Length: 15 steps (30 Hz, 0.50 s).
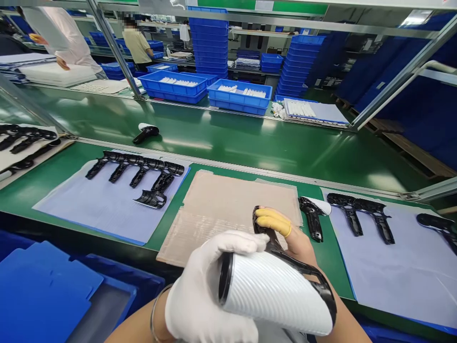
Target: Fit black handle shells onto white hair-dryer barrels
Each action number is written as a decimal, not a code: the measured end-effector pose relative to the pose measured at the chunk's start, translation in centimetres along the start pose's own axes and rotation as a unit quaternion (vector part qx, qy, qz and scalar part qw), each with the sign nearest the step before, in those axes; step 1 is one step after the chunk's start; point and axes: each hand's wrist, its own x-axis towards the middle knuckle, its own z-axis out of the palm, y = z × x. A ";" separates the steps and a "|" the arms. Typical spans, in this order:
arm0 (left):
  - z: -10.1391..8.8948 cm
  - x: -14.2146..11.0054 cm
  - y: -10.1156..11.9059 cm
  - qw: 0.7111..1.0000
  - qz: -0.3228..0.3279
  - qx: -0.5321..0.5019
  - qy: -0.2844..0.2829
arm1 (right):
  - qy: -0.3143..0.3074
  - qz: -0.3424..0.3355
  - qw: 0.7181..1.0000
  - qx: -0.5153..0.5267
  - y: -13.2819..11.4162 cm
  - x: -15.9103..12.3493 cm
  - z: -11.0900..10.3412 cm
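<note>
Left hand [203,290]: gloved in white cotton, wrapped tight round a white ribbed cylindrical shell [274,290]
Right hand [300,245]: yellow finger cots [273,221] pinched shut on the shell's black plastic frame [262,228]
Shell spot: held up just off the cardboard pad [221,214]
Progress: one unit in hand; black moulded parts [135,174] still lying on the lilac sheet [89,209]

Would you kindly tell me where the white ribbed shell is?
The white ribbed shell sits bottom centre in the head view, between the gloved left hand and right hand, below the cardboard sheet.
</note>
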 end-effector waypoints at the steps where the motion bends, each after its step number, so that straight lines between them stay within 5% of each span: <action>1: 0.0 0.1 -0.1 1.000 0.005 -0.003 -0.004 | 0.015 -0.004 1.000 -0.005 0.1 0.0 0.1; 15: -0.1 0.6 -0.5 0.999 0.032 -0.004 -0.031 | 0.086 -0.112 0.988 -0.065 0.4 1.7 -1.7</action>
